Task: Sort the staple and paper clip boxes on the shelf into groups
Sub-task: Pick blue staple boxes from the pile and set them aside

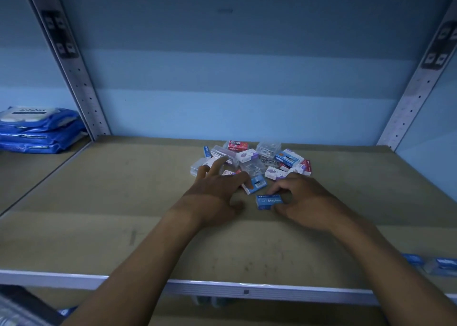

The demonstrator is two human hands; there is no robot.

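Observation:
A heap of small boxes [257, 160] lies at the middle of the brown shelf board [123, 202]: blue, red and white-purple staple boxes and clear plastic cases of paper clips. My right hand [304, 199] pinches a blue box marked Staples [269, 201] just in front of the heap. My left hand [215, 187] reaches over the heap's left side with fingers spread; its thumb touches another blue box [256, 183] at the near edge.
Metal uprights [74, 78] frame the bay left and right. Blue wipe packs [37, 130] are stacked in the neighbouring bay on the left. Two blue boxes [430, 262] sit at the shelf's front right edge. The metal front rail [247, 291] runs below my forearms.

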